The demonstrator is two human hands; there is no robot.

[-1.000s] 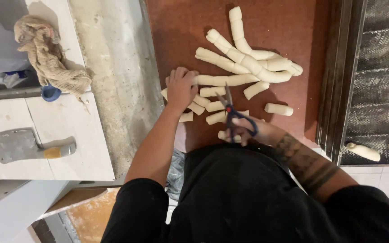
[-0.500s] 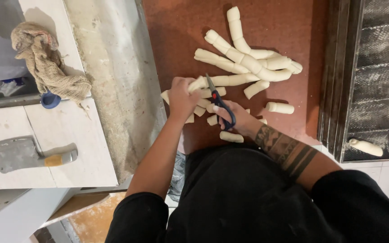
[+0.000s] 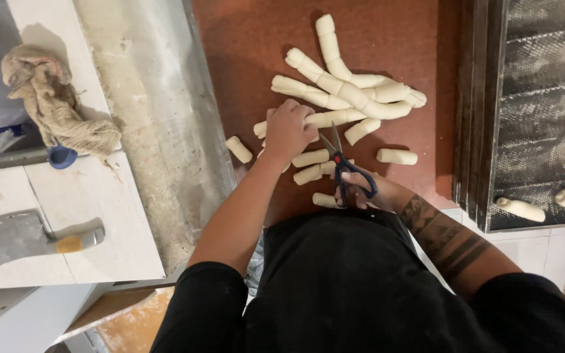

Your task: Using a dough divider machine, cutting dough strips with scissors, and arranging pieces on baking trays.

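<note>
Here: left hand [image 3: 288, 129] fingers curled on dough roll [image 3: 335, 118]; right hand [image 3: 369, 191] fingers clamped through scissors [image 3: 344, 167].

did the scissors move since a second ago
Yes. The scissors swung up toward the long dough ropes half a second ago, then drew back toward the person.

cleaver [image 3: 31, 235] on white counter [image 3: 67, 196] | rag [image 3: 57, 108] | dark trays [image 3: 524, 111] right

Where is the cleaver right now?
In the head view, the cleaver lies flat on the white counter at the far left, below the bundled rag, well away from both hands.
</note>
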